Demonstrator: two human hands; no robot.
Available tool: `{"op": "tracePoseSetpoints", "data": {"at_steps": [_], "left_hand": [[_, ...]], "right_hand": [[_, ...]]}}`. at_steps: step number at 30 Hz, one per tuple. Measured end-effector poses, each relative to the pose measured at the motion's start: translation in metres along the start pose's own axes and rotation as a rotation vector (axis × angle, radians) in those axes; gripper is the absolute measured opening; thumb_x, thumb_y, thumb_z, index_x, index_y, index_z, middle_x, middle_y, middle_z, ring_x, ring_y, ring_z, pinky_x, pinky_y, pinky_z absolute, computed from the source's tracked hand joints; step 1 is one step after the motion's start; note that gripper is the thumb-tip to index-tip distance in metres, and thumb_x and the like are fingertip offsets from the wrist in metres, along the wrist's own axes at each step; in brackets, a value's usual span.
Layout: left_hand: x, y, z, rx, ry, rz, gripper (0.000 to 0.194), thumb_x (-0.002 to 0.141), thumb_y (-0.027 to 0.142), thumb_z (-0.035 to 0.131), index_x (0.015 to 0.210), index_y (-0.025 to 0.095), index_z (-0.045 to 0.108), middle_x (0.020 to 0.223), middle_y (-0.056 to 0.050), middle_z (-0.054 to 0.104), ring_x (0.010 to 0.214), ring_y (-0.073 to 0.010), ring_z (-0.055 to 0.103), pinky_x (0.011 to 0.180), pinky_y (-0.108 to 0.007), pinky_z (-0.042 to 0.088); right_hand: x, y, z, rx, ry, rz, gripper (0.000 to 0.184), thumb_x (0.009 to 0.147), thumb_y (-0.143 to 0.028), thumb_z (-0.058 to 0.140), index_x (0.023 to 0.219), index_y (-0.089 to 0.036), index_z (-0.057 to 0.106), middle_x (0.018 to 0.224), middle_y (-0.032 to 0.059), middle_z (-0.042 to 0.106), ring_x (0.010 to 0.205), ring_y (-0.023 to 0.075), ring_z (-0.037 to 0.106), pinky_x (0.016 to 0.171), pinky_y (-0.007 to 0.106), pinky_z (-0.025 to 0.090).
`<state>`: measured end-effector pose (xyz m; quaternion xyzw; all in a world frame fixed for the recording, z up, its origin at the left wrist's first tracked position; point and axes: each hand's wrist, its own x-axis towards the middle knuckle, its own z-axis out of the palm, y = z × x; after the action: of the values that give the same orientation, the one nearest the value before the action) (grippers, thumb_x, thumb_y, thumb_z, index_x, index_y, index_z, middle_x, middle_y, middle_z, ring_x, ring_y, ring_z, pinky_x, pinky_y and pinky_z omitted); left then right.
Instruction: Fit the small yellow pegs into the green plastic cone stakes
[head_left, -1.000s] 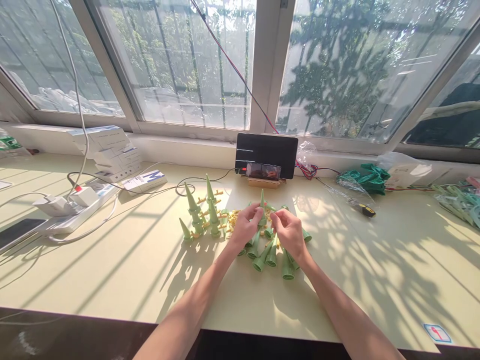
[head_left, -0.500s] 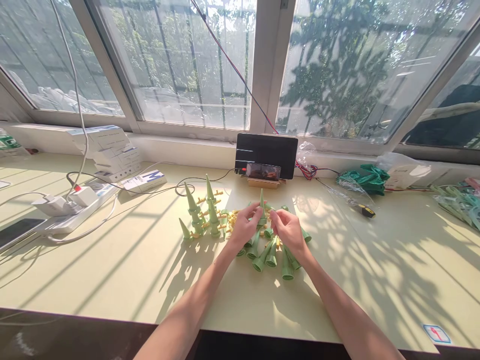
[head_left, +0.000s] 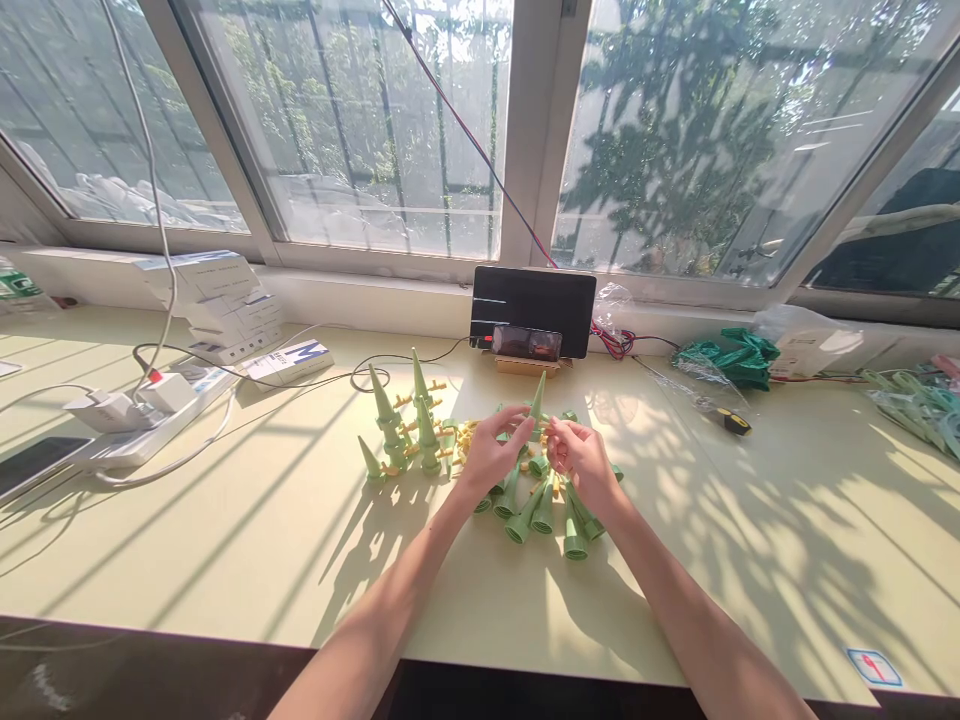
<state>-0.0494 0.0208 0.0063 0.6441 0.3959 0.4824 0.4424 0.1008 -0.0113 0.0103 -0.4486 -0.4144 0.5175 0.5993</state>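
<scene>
A pale yellow table (head_left: 285, 560) carries green cones (head_left: 541, 515), a white power strip (head_left: 154, 434) and a white box (head_left: 289, 366).

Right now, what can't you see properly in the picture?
In the head view:
Green cone: lower end partly hidden by the left hand and right hand.
Anything the right hand might pinch: too small to tell.
Black phone: cut off by the left edge.
Sticker: red mark too small.

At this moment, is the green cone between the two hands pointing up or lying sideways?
Pointing up, with a slight lean: the green cone has its narrow tip above the left hand and right hand.
</scene>
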Motion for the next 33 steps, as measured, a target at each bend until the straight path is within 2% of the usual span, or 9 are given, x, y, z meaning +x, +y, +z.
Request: {"op": "tracePoseSetpoints", "data": {"at_steps": [12,21,27,33], "left_hand": [[0.000,-0.005,0.001,0.007,0.001,-0.029,0.045,0.085,0.054,0.067,0.111,0.018,0.076,0.084,-0.008,0.075,0.073,-0.0200,0.069,0.054,-0.026,0.050],[0.001,-0.006,0.001,0.014,0.003,-0.042,0.045,0.085,0.054,0.066,0.108,0.017,0.077,0.077,-0.007,0.073,0.070,-0.0197,0.068,0.056,-0.027,0.051],[0.000,-0.003,0.001,0.011,0.012,-0.054,0.043,0.085,0.052,0.066,0.107,0.017,0.077,0.069,-0.006,0.070,0.069,-0.0203,0.069,0.058,-0.028,0.052],[0.000,-0.005,0.000,0.012,-0.014,-0.040,0.042,0.085,0.049,0.067,0.112,0.018,0.076,0.082,-0.007,0.074,0.068,-0.0176,0.067,0.054,-0.025,0.050]], "right_hand": [[0.000,0.004,-0.001,-0.102,0.026,-0.101,0.046,0.074,-0.060,0.074,0.062,-0.019,0.057,0.052,-0.0029,0.052,0.043,0.0103,0.043,0.039,0.025,0.032],[0.004,0.015,-0.006,-0.221,0.024,-0.226,0.036,0.082,-0.054,0.071,0.076,-0.020,0.059,0.062,0.0001,0.062,0.049,0.0132,0.051,0.045,0.026,0.040],[0.005,0.019,-0.008,-0.288,0.007,-0.300,0.026,0.087,-0.046,0.068,0.083,-0.021,0.060,0.068,0.0002,0.063,0.056,0.0145,0.055,0.050,0.026,0.042],[0.002,0.016,-0.006,-0.305,0.024,-0.284,0.027,0.085,-0.047,0.067,0.080,-0.021,0.060,0.066,0.0001,0.062,0.053,0.0146,0.053,0.049,0.027,0.042]]}}
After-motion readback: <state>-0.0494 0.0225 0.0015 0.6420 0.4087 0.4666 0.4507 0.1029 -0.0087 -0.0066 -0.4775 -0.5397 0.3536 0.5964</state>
